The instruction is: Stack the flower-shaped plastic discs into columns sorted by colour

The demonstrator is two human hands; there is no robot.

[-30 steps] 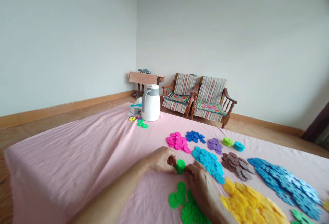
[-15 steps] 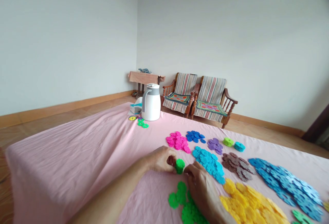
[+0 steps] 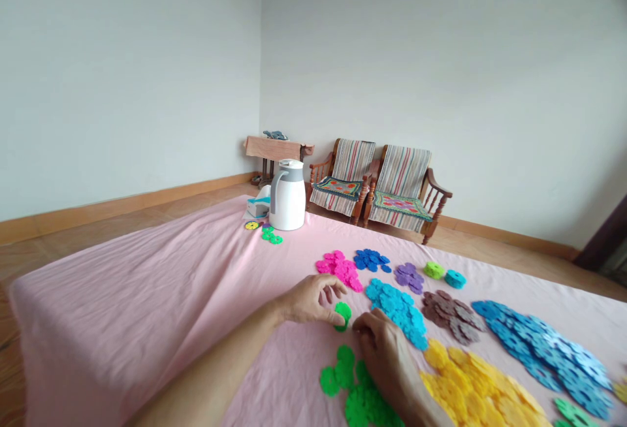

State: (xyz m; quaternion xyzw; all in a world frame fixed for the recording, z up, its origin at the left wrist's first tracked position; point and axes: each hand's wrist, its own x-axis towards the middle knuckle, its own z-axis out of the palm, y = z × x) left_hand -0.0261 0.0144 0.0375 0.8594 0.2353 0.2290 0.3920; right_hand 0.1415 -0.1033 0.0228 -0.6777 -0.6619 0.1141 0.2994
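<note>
While the left hand (image 3: 311, 300) arches with fingers parted, its thumb at a bright-green stack of round, notched discs (image 3: 345, 315), the right hand (image 3: 386, 352) curls just beside it; whether it grips anything, I cannot tell. Yellow notched discs (image 3: 473, 384) lie heaped on the pink cloth-covered counter (image 3: 161, 290); striped-covered wooden armchairs (image 3: 404, 179) stand beyond.

Left hand (image 3: 309, 300) beside green stack (image 3: 345, 313)

Left grip (image 3: 312, 300) parted, fingers (image 3: 339, 284) bent; right grip (image 3: 386, 343) curled.
</note>
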